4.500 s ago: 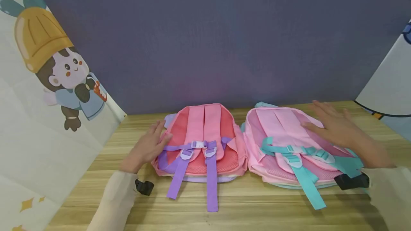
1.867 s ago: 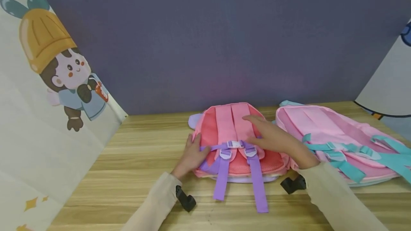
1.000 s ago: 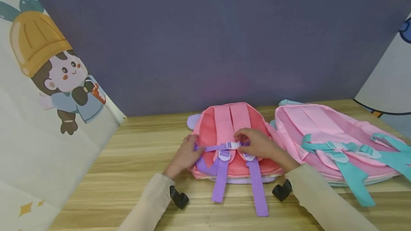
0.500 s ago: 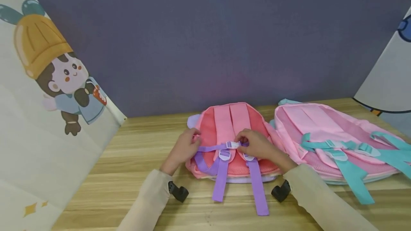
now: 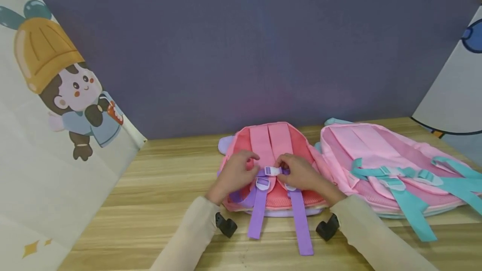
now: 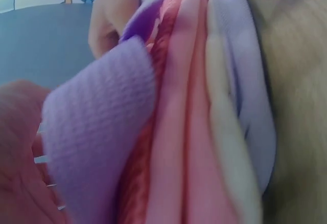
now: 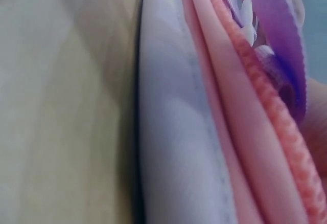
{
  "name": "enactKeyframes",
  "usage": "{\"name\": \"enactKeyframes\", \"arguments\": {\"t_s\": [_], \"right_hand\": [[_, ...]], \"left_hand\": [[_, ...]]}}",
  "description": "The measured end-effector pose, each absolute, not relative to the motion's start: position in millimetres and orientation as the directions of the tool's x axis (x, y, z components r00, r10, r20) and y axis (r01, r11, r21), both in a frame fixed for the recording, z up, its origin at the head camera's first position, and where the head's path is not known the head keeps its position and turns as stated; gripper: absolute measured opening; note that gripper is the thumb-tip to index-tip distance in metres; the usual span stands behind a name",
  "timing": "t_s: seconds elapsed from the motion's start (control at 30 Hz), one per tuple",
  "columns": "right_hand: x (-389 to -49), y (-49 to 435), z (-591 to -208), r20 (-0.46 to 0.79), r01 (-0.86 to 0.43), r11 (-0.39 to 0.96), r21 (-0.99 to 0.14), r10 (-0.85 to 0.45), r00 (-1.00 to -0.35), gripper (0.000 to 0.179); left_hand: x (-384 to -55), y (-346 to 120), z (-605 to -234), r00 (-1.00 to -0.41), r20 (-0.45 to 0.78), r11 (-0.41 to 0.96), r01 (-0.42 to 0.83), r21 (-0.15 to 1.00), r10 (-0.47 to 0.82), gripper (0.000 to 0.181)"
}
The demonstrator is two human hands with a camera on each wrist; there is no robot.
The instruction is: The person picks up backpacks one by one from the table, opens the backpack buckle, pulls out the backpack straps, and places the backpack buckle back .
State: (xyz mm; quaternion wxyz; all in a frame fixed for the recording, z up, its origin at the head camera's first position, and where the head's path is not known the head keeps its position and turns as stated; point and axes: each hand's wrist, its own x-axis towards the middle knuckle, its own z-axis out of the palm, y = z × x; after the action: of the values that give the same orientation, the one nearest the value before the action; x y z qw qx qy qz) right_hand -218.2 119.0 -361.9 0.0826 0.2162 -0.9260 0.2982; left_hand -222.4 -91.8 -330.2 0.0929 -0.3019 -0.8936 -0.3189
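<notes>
A coral-pink backpack [image 5: 244,143] lies back side up on the wooden table, shoulder straps facing me. Across it runs a purple chest strap [image 5: 261,172] with a white buckle [image 5: 273,171], which looks fastened. My right hand [image 5: 301,174] pinches that strap at the buckle's right end. My left hand [image 5: 235,175] hovers over the bag's left part, fingers bent and thumb apart, the tips just left of the buckle. In the left wrist view a purple webbing strap [image 6: 102,111] hides part of the hand. The right wrist view shows the bag's pink edge [image 7: 230,91] and purple webbing.
A light pink backpack [image 5: 370,141] with teal straps lies against the right side of the coral one. Two purple strap ends [image 5: 301,225] hang toward me onto the wooden table [image 5: 158,179]. A dark panel [image 5: 226,53] stands behind, with a cartoon-printed sheet [image 5: 22,158] at left.
Both hands moved from outside the two bags to the coral backpack, which shifted right in view. My right hand took hold of the chest strap. My left hand moved from the bag's left edge toward the buckle.
</notes>
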Motion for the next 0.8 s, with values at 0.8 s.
{"name": "enactKeyframes", "arguments": {"t_s": [0.8], "right_hand": [[-220, 124, -364, 0.375, -0.516, 0.641, -0.568, -0.356, -0.856, 0.016]], "left_hand": [[-226, -64, -347, -0.839, 0.255, 0.654, 0.536, 0.533, 0.480, 0.021]]}}
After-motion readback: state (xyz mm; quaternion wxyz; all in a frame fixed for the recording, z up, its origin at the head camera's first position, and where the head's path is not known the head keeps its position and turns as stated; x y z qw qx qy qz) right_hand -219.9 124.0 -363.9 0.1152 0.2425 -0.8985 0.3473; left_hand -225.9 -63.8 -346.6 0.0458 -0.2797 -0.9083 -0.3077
